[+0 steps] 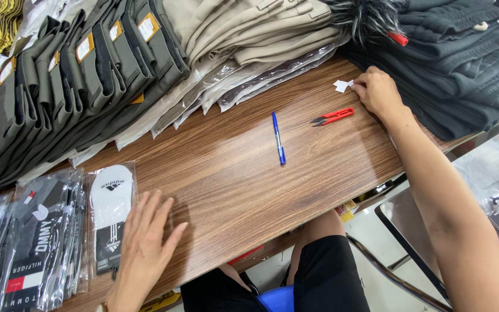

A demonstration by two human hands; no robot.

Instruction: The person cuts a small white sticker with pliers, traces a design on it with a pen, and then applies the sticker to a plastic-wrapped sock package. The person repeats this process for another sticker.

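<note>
Left hand (145, 248) flat, fingers spread on wood-grain table (232, 173); right hand (378, 92) fingers pinch small white paper tag (342, 85) — thin, creased.

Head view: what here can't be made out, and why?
- Right hand: its fingertips curl over the white paper scrap, so the grip is unclear.
- Left hand: wrist cut off by the bottom edge.
- Folded olive garments: the stack runs off the left and top edges.
- Red snips: blades too small to tell open or closed.
</note>
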